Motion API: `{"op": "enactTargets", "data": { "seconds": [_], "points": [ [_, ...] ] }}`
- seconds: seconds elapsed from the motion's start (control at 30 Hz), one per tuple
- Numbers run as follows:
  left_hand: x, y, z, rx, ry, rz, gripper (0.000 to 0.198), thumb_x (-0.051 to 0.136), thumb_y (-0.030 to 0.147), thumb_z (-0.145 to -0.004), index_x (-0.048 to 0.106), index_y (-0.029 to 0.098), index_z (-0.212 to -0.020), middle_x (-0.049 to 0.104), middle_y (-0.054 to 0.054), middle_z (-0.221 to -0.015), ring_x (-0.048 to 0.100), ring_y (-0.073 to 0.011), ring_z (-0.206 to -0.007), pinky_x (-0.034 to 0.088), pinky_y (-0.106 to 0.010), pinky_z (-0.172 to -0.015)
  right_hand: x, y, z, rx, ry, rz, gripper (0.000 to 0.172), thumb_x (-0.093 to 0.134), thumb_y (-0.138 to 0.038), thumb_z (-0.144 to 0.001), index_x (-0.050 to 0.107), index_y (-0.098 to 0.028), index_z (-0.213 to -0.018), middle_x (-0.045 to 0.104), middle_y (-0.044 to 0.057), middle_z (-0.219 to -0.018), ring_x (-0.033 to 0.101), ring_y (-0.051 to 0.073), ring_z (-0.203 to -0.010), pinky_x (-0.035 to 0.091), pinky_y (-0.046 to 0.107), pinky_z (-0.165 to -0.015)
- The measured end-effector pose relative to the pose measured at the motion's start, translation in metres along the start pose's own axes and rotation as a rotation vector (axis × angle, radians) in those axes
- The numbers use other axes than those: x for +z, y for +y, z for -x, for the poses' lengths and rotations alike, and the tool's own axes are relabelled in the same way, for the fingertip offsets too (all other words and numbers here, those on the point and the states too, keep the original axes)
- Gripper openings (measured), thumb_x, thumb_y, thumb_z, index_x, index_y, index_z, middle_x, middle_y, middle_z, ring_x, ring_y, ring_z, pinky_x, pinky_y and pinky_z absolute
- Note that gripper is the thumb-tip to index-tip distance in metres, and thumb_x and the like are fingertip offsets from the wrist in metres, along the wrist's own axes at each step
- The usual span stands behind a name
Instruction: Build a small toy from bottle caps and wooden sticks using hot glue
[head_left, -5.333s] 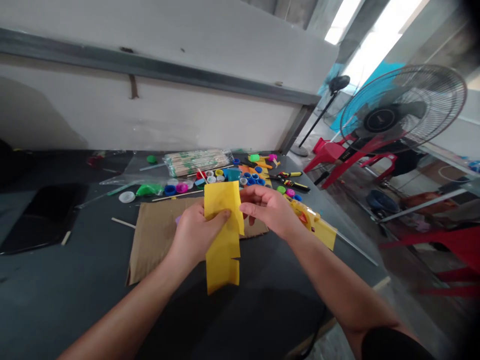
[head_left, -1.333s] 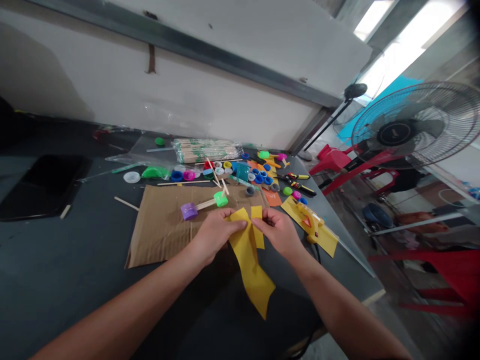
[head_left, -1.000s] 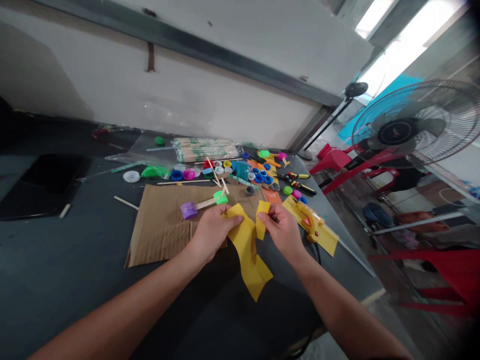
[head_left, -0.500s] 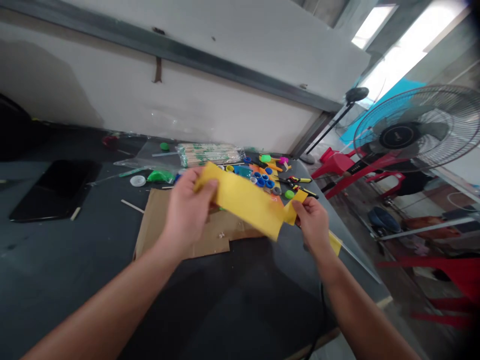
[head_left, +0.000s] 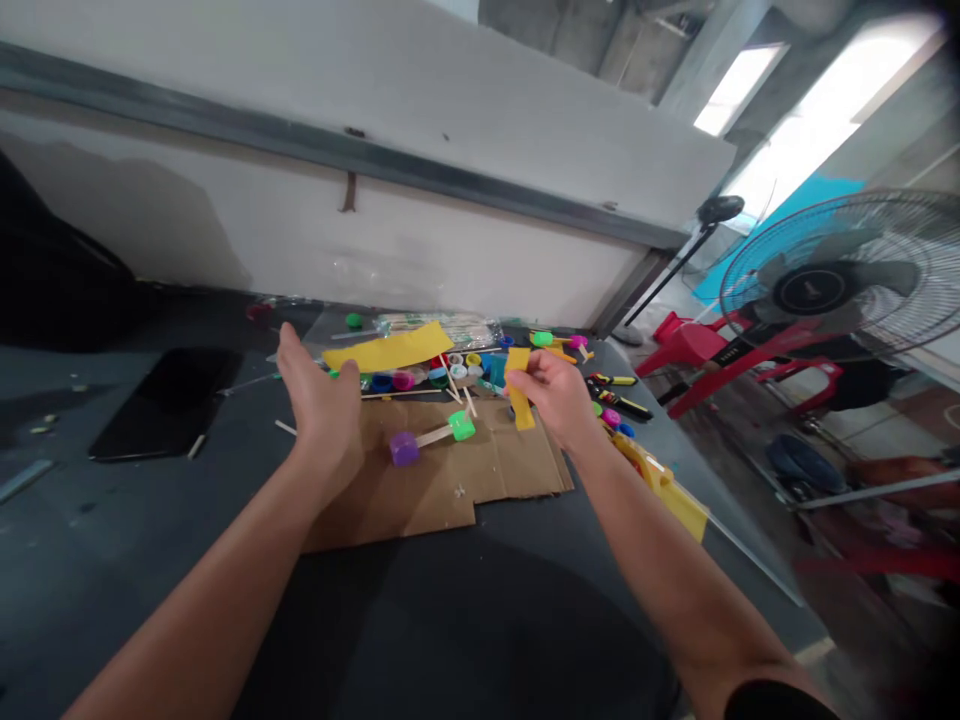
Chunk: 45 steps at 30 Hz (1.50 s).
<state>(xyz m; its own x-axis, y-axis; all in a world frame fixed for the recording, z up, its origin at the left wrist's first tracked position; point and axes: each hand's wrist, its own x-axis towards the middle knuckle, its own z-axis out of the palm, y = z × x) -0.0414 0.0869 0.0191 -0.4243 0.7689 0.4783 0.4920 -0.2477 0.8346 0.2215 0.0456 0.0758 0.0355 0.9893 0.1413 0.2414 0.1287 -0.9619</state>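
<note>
My left hand is open above the left end of the cardboard sheet, thumb and fingers apart. Just beyond it a long yellow paper strip spreads over the bottle caps; whether it touches my fingers I cannot tell. Pinched in my right hand is a small yellow paper piece, held upright over the cardboard's far right part. On the cardboard, a wooden stick joins a purple cap and a green cap. More thin sticks stand up near the green one.
A black phone lies on the left of the dark table. Behind the caps is a plastic pack of sticks. Pliers and a yellow tool are at the right. A fan stands beyond the table's right edge.
My left hand has let go of the long yellow strip and moved left, fingers spread. My right hand has moved left with the small yellow piece. The joined caps have come into view.
</note>
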Motion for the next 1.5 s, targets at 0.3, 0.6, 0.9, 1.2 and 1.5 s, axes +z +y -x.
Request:
{"op": "enactTargets", "data": {
  "seconds": [0.3,0.6,0.9,1.2,1.5],
  "points": [
    [0.006,0.055,0.018,-0.019,-0.487,0.209,0.024,0.059,0.038,-0.085,0.068,0.018,-0.095,0.071,-0.005,-0.088,0.065,-0.0165,-0.077,0.053,-0.029,-0.070,0.038,-0.006,-0.018,0.021,-0.301,-0.044,0.028,0.072,-0.036,-0.073,0.051,-0.021,-0.085,0.066,-0.003,-0.066,0.061,0.012,-0.058,0.045,0.023,-0.053],
    [0.007,0.073,0.022,-0.239,-0.552,0.276,0.015,0.068,0.032,-0.075,0.067,0.018,-0.070,0.059,0.002,-0.057,0.051,-0.0085,-0.049,0.038,-0.019,-0.044,0.034,-0.010,-0.007,-0.062,-0.342,0.146,0.023,0.071,-0.033,-0.076,0.058,-0.020,-0.090,0.064,-0.003,-0.071,0.057,0.011,-0.065,0.044,0.025,-0.061],
    [0.000,0.082,0.025,-0.187,-0.609,0.221,0.019,0.067,0.038,-0.077,0.069,0.020,-0.071,0.061,0.001,-0.061,0.054,-0.0095,-0.049,0.043,-0.019,-0.045,0.036,-0.016,-0.001,-0.089,-0.254,0.093,0.014,0.065,-0.030,-0.080,0.060,-0.019,-0.086,0.066,0.000,-0.078,0.060,0.011,-0.070,0.046,0.025,-0.063],
    [-0.009,0.086,0.027,-0.006,-0.704,0.117,0.022,0.056,0.034,-0.085,0.065,0.020,-0.072,0.060,0.001,-0.058,0.055,-0.0112,-0.052,0.041,-0.021,-0.049,0.036,-0.027,0.006,-0.052,-0.299,-0.018,0.015,0.067,-0.029,-0.079,0.055,-0.020,-0.082,0.057,-0.004,-0.066,0.051,0.008,-0.055,0.040,0.020,-0.047],
    [-0.006,0.085,0.030,-0.205,-0.788,0.344,0.006,0.061,0.025,-0.078,0.063,0.019,-0.079,0.061,0.001,-0.065,0.057,-0.0099,-0.050,0.046,-0.020,-0.047,0.037,-0.024,0.007,-0.192,-0.264,-0.049,0.002,0.060,-0.020,-0.080,0.059,-0.021,-0.079,0.056,-0.004,-0.067,0.048,0.006,-0.049,0.041,0.019,-0.041]
  ]
}}
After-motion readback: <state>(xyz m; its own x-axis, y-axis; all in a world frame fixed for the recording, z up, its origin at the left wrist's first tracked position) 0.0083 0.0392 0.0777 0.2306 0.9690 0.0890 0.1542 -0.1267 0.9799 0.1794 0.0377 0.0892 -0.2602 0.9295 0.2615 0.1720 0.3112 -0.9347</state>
